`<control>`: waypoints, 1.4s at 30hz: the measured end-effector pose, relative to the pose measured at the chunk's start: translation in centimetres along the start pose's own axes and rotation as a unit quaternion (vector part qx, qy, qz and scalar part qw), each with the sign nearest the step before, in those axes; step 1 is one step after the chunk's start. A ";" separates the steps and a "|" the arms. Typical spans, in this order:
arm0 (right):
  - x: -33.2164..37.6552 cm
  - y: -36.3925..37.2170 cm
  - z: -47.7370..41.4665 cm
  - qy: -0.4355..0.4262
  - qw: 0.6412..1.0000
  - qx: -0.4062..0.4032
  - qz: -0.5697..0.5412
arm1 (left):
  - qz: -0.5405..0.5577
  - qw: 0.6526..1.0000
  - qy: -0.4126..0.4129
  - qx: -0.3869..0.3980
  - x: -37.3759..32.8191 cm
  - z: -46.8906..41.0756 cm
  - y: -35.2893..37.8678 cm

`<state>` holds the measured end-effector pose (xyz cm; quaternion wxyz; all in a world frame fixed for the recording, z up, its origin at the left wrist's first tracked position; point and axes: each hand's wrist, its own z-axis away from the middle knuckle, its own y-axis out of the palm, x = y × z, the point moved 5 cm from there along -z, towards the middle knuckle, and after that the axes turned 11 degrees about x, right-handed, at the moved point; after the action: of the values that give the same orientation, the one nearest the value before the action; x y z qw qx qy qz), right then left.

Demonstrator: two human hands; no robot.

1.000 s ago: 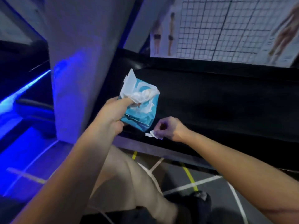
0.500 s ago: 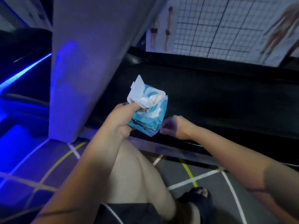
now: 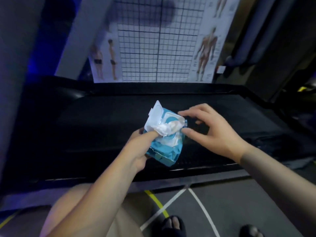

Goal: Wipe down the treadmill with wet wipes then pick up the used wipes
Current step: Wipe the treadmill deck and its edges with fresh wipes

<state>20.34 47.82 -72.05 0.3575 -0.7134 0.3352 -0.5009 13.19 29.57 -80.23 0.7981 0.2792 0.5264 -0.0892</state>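
Far left: grey pillar (image 3: 15,82), blue-lit at its edge. Left of centre: left hand (image 3: 136,151) curled round a blue wipes pack (image 3: 164,149), thumb on the crumpled white wipe (image 3: 165,129) at the opening, flap lid (image 3: 153,113) raised. Pack held above the black treadmill belt (image 3: 94,122). Right: right hand (image 3: 213,132) just beside the pack, fingers spread and loose, gripping nothing. Behind: gridded posture chart (image 3: 157,48).

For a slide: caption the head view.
Left hand grips an open wet-wipe pack over the treadmill belt; right hand hovers beside it.
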 end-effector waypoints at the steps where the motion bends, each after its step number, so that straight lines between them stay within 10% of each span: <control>1: -0.2 -0.1 0.5 -0.022 0.999 0.025 0.038 | -0.017 1.000 -0.004 0.011 0.4 -0.5 1.4; 14: -10.5 -3.4 5.7 0.006 0.992 0.048 0.114 | -0.058 0.992 -0.091 0.060 5.1 -7.3 12.0; 24: -15.6 -4.5 8.5 0.241 0.970 -0.016 -0.017 | -0.086 0.988 -0.096 0.080 7.2 -10.9 17.1; 42: -21.3 -7.2 10.5 0.282 0.957 0.015 -0.066 | -0.148 0.974 -0.101 0.135 9.0 -15.0 23.1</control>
<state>25.42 71.19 -78.67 0.2256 -0.5579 0.3672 -0.7092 15.24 58.19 -84.42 0.7800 0.2930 0.4613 -0.3050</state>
